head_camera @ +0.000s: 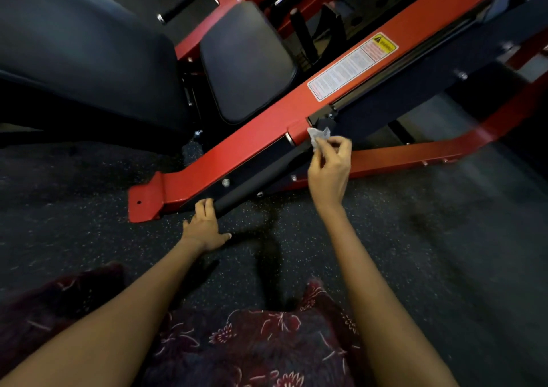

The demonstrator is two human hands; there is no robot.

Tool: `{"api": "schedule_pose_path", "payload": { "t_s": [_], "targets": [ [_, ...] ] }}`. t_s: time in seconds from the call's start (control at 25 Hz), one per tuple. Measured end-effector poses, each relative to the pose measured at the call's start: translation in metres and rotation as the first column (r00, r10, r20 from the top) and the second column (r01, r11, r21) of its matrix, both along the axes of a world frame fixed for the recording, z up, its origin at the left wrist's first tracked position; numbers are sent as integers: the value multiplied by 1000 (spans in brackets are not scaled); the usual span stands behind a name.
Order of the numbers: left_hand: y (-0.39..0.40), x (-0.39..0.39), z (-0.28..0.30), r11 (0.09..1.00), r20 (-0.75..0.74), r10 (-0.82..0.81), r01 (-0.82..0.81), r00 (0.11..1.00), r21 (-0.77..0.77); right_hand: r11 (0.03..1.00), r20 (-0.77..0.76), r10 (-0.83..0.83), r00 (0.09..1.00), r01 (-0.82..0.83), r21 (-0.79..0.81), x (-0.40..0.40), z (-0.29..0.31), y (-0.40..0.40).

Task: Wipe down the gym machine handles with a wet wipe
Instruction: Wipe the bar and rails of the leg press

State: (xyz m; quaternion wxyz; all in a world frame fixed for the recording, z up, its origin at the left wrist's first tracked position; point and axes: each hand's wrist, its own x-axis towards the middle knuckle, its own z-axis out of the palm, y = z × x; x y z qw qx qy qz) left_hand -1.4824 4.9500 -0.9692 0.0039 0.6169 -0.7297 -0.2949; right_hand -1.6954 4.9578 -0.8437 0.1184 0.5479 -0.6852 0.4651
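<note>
On the foam handle (261, 176), left hand (204, 226) grips; right hand (329, 167) pinches a crumpled (white) wipe (318, 135).

Red frame (237, 149), white wipe (318, 135)

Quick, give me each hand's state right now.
Left hand: gripping the near end of the black handle.
Right hand: pinching the wet wipe at the handle's far end.
</note>
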Motion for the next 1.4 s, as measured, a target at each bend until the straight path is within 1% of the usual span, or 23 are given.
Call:
{"api": "schedule_pose_path", "payload": {
  "t_s": [0.04,0.08,0.16,0.24,0.28,0.32,0.36,0.44,0.52,0.6,0.68,0.76,0.84,0.92,1.0,1.04,1.08,1.16,1.2,1.24,1.28,1.36,1.4],
  "targets": [
    [0,0,1,1000,0,2,-2,1000,1,1000,-15,-5,1000,5,13,1,4,-2],
    [0,0,1,1000,-2,3,-3,1000,5,999,-69,23,997,-20,47,6,2,-1],
    [1,0,1,1000,-10,15,-15,1000,10,975,-198,173,965,-139,175,24,-13,8],
    [2,0,0,999,-8,35,-35,999,4,936,-276,299,913,-224,272,35,-24,19],
    [2,-1,0,999,-4,38,-38,999,3,939,-286,294,912,-220,265,30,-18,18],
    [1,-1,-1,999,-1,38,-38,999,3,956,-282,242,928,-179,232,21,-7,12],
    [1,-2,-2,999,3,36,-36,999,3,971,-265,161,951,-105,215,10,8,3],
    [1,-2,-4,1000,18,26,-26,1000,-3,965,-199,16,980,37,260,-11,35,-14],
    [1,-1,-4,1000,34,10,-10,999,-10,951,-180,31,983,26,307,-19,41,-18],
    [2,0,-2,1000,41,3,-3,999,-21,943,-263,119,957,-26,331,-14,36,-9],
    [8,-1,-3,992,23,39,-36,999,-119,930,-285,173,943,-61,363,-21,41,-8],
    [26,-5,-10,960,-45,71,-80,996,-267,925,-250,112,962,-9,379,-31,53,-20],
    [45,-13,-17,934,-129,77,-117,989,-336,917,-248,77,966,29,397,-28,57,-23],
    [54,-17,-22,925,-199,87,-154,976,-348,898,-350,157,923,14,440,-9,48,-13],
    [54,-15,-24,915,-213,91,-166,973,-367,873,-415,267,870,-35,487,1,38,1],
    [53,-13,-23,914,-206,89,-162,975,-372,874,-424,257,869,-21,485,0,40,1],
    [53,-12,-21,918,-195,88,-155,977,-364,889,-420,194,887,23,458,-4,45,-2],
    [50,-13,-14,938,-176,103,-154,979,-310,918,-378,63,924,95,385,-10,48,-9],
    [48,-15,-11,948,-164,113,-156,980,-279,920,-376,52,925,102,379,-6,44,-8],
    [46,-17,-8,956,-152,120,-155,981,-250,912,-394,85,915,88,401,3,37,-6],
    [45,-18,-5,963,-147,125,-156,981,-222,897,-428,172,887,39,440,14,27,-2],
    [44,-18,-3,972,-148,132,-157,980,-175,863,-523,387,759,-99,495,28,8,9],
    [44,-18,-3,975,-143,129,-152,981,-163,869,-578,426,696,-137,476,26,4,9]
  ]
}}
